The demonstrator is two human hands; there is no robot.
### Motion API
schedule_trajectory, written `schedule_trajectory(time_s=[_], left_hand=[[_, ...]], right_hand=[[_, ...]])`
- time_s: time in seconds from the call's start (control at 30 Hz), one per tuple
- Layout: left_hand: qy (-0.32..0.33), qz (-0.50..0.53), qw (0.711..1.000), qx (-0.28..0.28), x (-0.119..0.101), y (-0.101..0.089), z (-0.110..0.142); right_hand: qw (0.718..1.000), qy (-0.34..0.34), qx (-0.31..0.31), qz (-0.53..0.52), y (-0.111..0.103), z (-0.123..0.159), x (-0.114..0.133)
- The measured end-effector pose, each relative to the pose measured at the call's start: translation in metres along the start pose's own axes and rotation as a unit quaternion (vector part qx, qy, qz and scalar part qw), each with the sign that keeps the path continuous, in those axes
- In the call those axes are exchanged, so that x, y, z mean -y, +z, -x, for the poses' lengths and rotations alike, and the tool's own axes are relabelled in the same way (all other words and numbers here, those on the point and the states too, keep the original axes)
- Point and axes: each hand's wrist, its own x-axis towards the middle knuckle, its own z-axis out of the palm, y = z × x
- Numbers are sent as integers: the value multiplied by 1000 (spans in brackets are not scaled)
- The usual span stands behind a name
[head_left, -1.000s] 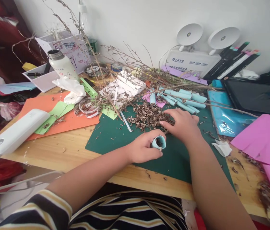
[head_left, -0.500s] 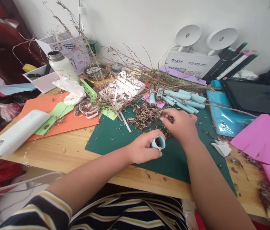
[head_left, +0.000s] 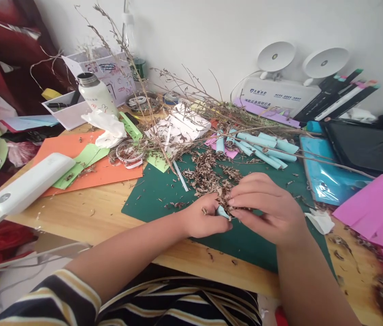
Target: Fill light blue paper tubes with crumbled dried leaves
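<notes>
My left hand [head_left: 203,217] is wrapped round a light blue paper tube [head_left: 223,212], whose open end faces up and is partly covered. Over that end, my right hand [head_left: 268,206] pinches a bunch of dried leaves [head_left: 224,197]; some leaves lie on the left thumb and forefinger. Behind both hands, a heap of dry crumbled leaves [head_left: 205,174] spreads on the dark green mat [head_left: 157,199]. Several more blue paper tubes [head_left: 262,145] lie in a pile at the back of the mat, under thin dry stems.
On the left are a white power bank [head_left: 31,183] with a cable, orange paper [head_left: 116,174], a bottle [head_left: 96,93] and crumpled tissue. An emergency lamp [head_left: 276,95], markers [head_left: 344,95], a blue packet [head_left: 320,181] and pink paper [head_left: 375,208] are on the right. Dry branches stretch across the back.
My right hand has come from the leaf heap toward me, bringing a pinch of dried leaves to the tube's mouth. The left hand keeps its hold on the tube. The view has shifted slightly.
</notes>
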Motion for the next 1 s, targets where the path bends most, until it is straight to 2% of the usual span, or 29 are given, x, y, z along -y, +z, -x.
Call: schedule_trajectory(time_s=[0.13,0.27,0.47,0.67,0.73,0.87,1.0], left_hand=[[-27,24,999,1,-3,0,-1],[-3,9,1000,6,-6,-1,-1],[3,-1,1000,7,-1,-1,-1],[-5,20,1000,4,-2,0,0],[-8,5,1000,5,-1,0,0],[14,6,1000,14,0,0,-1],[16,27,999,25,1,0,-1]], right_hand=[[998,-34,10,42,-3,-1,2],[995,-30,30,90,-6,-1,5],[997,-1,70,40,-10,0,7],[998,38,15,-42,-7,4,2],[999,23,-2,-49,-6,4,1],[999,-32,5,18,-6,2,2],[995,-41,45,76,-7,1,6]])
